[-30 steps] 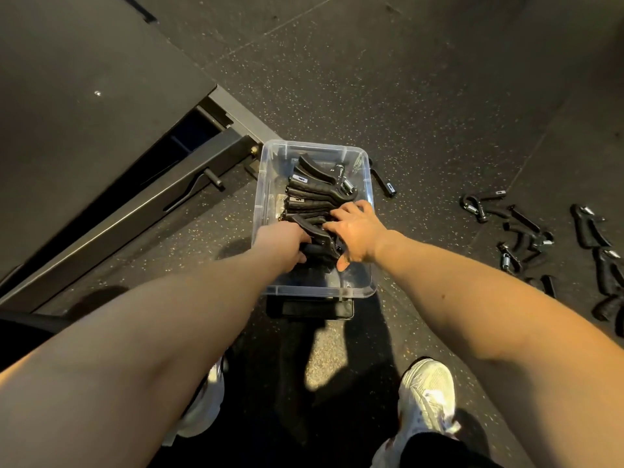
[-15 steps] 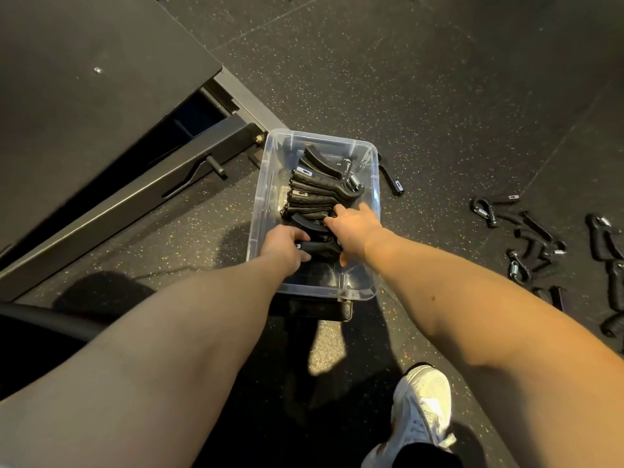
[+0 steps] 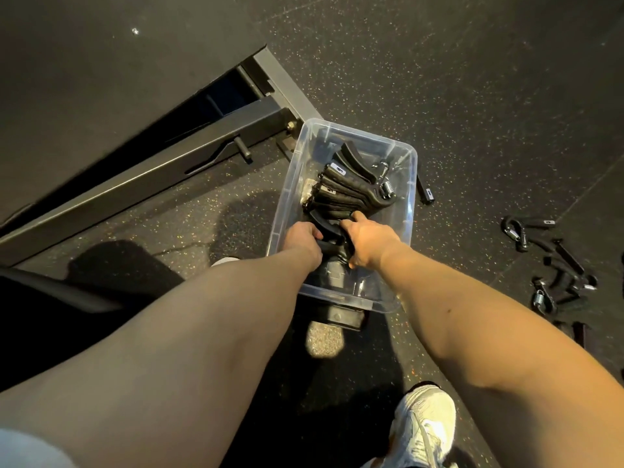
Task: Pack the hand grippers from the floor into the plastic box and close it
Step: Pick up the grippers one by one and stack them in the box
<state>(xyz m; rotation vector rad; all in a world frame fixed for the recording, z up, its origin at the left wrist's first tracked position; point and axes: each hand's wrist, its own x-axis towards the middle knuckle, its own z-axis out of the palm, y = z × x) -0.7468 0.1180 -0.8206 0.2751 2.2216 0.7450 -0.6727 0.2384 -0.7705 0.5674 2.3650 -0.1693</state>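
Hand gripper point(image 3: 329, 231) clasped from both sides: left hand point(image 3: 301, 238) curled round one black handle, right hand point(image 3: 370, 243) wrapped over the other. Held low inside the near half of the plastic box point(image 3: 286, 197), touching the near end of a fanned row of packed grippers point(image 3: 347, 192) lying side by side, springs toward the right wall. Clear, open-topped, standing on the speckled floor point(image 3: 472, 96). Just beside the right wall, a single gripper point(image 3: 426, 193) on the floor. Well apart to the right, a scatter of loose grippers point(image 3: 557, 261). Partly under the near edge, a dark object point(image 3: 341, 317), kind impossible to tell. To the left, a grey metal frame point(image 3: 162, 177); nearest the camera, a white shoe point(image 3: 427, 423).
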